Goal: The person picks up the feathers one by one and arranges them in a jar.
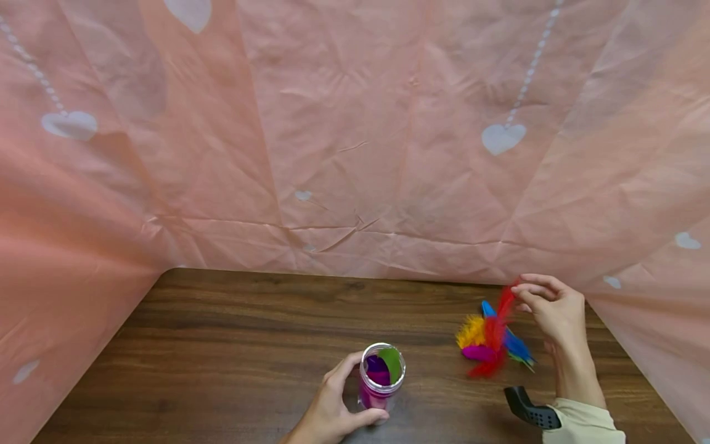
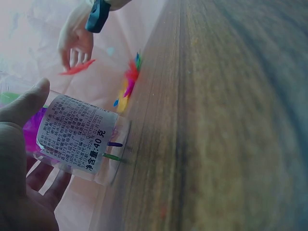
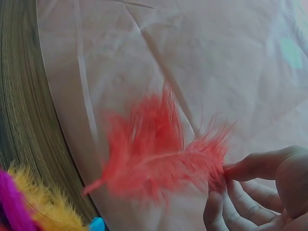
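My left hand (image 1: 331,404) grips a clear jar (image 1: 370,398) around its side; the mouth is uncovered, with purple and green feathers inside. In the left wrist view the jar shows a white printed label (image 2: 72,132), and its base is at the wooden table. Over on the right, my right hand (image 1: 557,314) pinches a fluffy red feather (image 3: 159,168) by one end, between thumb and fingers. Below it lies a small pile with a yellow feather (image 1: 471,332), a magenta feather (image 1: 478,353), a blue feather (image 1: 517,345) and more red.
The brown wooden table (image 1: 233,345) ends at a pink cloth backdrop (image 1: 344,135) with pale hearts, which also rises along both sides. A black curved wrist mount (image 1: 529,412) sits by the right sleeve (image 1: 582,422).
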A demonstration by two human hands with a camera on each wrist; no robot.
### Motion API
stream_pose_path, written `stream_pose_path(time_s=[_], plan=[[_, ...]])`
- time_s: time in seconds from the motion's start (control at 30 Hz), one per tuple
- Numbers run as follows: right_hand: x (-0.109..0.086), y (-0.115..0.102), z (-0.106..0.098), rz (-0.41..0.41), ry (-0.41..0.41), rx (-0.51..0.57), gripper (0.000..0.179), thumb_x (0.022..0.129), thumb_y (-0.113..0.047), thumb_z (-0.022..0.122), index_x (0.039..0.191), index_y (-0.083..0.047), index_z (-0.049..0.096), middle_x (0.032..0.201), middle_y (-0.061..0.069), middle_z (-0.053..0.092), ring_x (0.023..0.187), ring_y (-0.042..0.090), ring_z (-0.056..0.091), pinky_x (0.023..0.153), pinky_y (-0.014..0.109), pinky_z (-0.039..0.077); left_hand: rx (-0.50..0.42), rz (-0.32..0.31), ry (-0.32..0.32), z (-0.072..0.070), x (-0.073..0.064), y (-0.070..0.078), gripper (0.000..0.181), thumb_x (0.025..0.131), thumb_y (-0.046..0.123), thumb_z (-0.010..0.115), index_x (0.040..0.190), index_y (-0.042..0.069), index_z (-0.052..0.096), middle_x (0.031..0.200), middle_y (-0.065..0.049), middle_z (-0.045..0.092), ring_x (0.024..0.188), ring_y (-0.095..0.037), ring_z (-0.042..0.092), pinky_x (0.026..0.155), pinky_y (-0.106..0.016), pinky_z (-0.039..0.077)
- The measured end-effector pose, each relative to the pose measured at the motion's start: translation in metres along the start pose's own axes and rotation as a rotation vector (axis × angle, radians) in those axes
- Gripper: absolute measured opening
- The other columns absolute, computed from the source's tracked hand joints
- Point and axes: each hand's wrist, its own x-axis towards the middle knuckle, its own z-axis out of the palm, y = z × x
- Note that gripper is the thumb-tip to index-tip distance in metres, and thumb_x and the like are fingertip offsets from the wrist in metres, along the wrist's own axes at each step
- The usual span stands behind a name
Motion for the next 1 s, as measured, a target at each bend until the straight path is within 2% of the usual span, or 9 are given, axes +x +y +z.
stream_pose_path(time_s=[0.33, 0.63, 0.8, 1.0], plan=[[-0.006, 0.000, 0.012, -0.031, -0.057, 0.000, 0.029, 0.095, 0.007, 0.068, 0.094, -0.020, 0.076, 0.075, -0.008, 0.075, 0.068, 0.007, 0.072, 0.060, 0.023, 0.060, -0.001, 0.004, 0.006, 0.000, -0.001, 0.000, 0.087, 0.071, 0.008, 0.096, 0.144, 0.007, 0.050, 0.126, -0.007, 0.068, 0.109, -0.016, 0.067, 0.091, -0.032, 0.057], [-0.012, -0.007, 0.024, -0.049, -0.072, -0.008, 0.021, 0.095, 0.004, 0.070, 0.095, -0.017, 0.076, 0.079, -0.007, 0.076, 0.064, 0.012, 0.070, 0.059, 0.024, 0.059, 0.023, 0.005, 0.013, 0.000, 0.001, -0.001, 0.087, 0.070, 0.010, 0.097, 0.144, 0.008, 0.051, 0.127, -0.007, 0.069, 0.114, -0.018, 0.066, 0.099, -0.031, 0.053], [-0.014, -0.010, 0.026, -0.050, -0.069, -0.019, 0.022, 0.095, 0.002, 0.071, 0.095, -0.019, 0.076, 0.078, -0.007, 0.076, 0.062, 0.013, 0.070, 0.060, 0.023, 0.059, 0.026, 0.001, 0.009, 0.000, 0.001, 0.000, 0.086, 0.070, 0.010, 0.097, 0.144, 0.008, 0.051, 0.126, -0.007, 0.069, 0.113, -0.017, 0.067, 0.098, -0.032, 0.054], [-0.018, -0.014, 0.029, -0.070, -0.068, -0.013, 0.017, 0.094, 0.002, 0.073, 0.097, -0.015, 0.076, 0.078, -0.006, 0.076, 0.059, 0.015, 0.070, 0.060, 0.022, 0.059, 0.003, -0.040, 0.004, 0.000, -0.001, 0.001, 0.084, 0.070, 0.008, 0.096, 0.142, 0.008, 0.052, 0.125, -0.007, 0.070, 0.108, -0.016, 0.068, 0.092, -0.030, 0.057]])
